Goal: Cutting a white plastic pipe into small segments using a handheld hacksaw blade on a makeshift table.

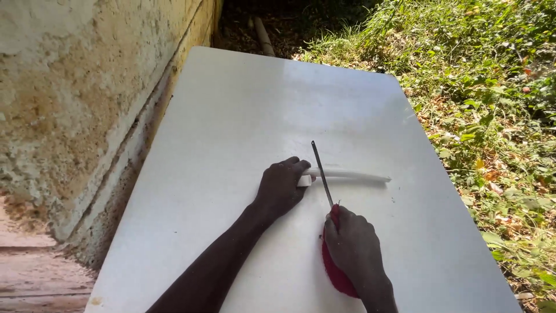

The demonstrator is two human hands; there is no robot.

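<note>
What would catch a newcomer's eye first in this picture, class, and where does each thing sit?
Mid-table, the left hand presses down a thin white plastic pipe lying across the white rectangular tabletop. The right hand grips a red-wrapped handle of a thin dark metal saw blade that crosses the pipe beside the left fingers. A rough yellowish plaster wall runs along the left; green weeds fill the right.

Sunlit white table (pixel 243 116) beside a weathered yellowish wall (pixel 75 87), weedy grass (pixel 480 87) to the right
</note>
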